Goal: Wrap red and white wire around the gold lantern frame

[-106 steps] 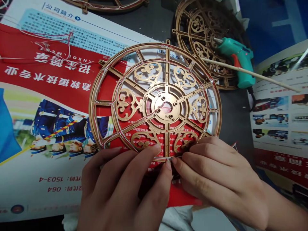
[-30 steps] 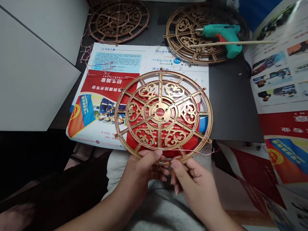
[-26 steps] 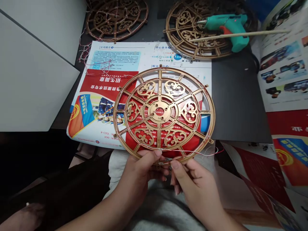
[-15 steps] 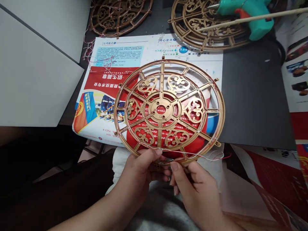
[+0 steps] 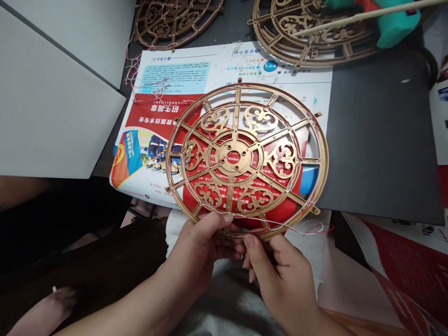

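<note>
A round, gold-coloured openwork frame (image 5: pixel 235 169) with scroll ornaments is held tilted over the front edge of the table. My left hand (image 5: pixel 206 235) is closed on its near rim, the thumb pressing on the inner ring. Just to the right, my right hand (image 5: pixel 280 268) pinches the same rim between thumb and fingers. Thin white and red wire (image 5: pixel 294 227) runs along the frame's rings, and its loose end loops out past the right hand. The fingertips underneath the rim are partly hidden.
Printed leaflets (image 5: pixel 147 109) cover part of the dark table (image 5: pixel 371 158). Behind lie a second round frame (image 5: pixel 178 32) with tangled wires and a third frame (image 5: pixel 297 56), with a teal glue gun (image 5: pixel 399 28) and wooden stick (image 5: pixel 350 21) over it. Another person's hand (image 5: pixel 52 303) shows lower left.
The view has shifted slightly. Both hands keep their hold on the round frame, almost unmoved. Another person's hand has come into view at the lower left.
</note>
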`<state>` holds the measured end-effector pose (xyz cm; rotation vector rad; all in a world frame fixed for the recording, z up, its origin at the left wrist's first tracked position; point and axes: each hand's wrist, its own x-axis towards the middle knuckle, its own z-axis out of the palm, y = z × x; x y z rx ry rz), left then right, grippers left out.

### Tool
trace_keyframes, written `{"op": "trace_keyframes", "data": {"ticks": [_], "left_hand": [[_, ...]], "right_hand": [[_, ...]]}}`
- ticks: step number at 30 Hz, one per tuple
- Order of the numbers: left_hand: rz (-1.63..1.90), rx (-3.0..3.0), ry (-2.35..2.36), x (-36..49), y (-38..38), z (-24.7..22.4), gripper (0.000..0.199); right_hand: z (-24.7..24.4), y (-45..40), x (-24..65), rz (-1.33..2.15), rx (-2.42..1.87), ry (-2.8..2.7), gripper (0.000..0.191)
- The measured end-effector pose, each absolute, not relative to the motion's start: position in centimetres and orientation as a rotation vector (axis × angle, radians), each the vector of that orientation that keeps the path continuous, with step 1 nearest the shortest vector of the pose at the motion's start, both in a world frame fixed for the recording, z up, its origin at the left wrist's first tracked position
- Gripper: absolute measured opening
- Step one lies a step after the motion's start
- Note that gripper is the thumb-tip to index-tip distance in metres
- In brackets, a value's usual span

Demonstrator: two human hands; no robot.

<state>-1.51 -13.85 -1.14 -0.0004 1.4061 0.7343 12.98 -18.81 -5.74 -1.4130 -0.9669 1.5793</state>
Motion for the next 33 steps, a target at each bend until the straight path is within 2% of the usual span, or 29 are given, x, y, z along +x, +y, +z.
{"op": "trace_keyframes", "data": {"ticks": [8, 18, 25, 29, 33], "left_hand": [[0.757, -0.013, 1.375, -1.6, -14.1, -1.5, 0.022], [0.73, 0.024, 1.397, -1.6, -14.0, -1.3, 0.026], [0.799, 0.142, 1.21, -2.1, -15.2, -2.3, 0.028], [0.837, 0.173, 1.129, -2.2, -15.3, -2.3, 0.023], [0.806, 0.209, 1.065, -2.1, -14.8, -2.4, 0.02]], "right_hand": [[-5.7, -19.0, 13.1, 1.593, -1.481, -0.979, 0.027], [-5.5, -18.9, 13.0, 1.586, -1.482, -0.974, 0.029], [-5.2, -18.0, 13.4, 1.626, -1.47, -0.87, 0.027], [-4.5, -17.5, 14.3, 1.423, -1.474, -1.151, 0.024], [-2.9, -16.6, 15.7, 0.899, -1.429, -1.702, 0.009]]}}
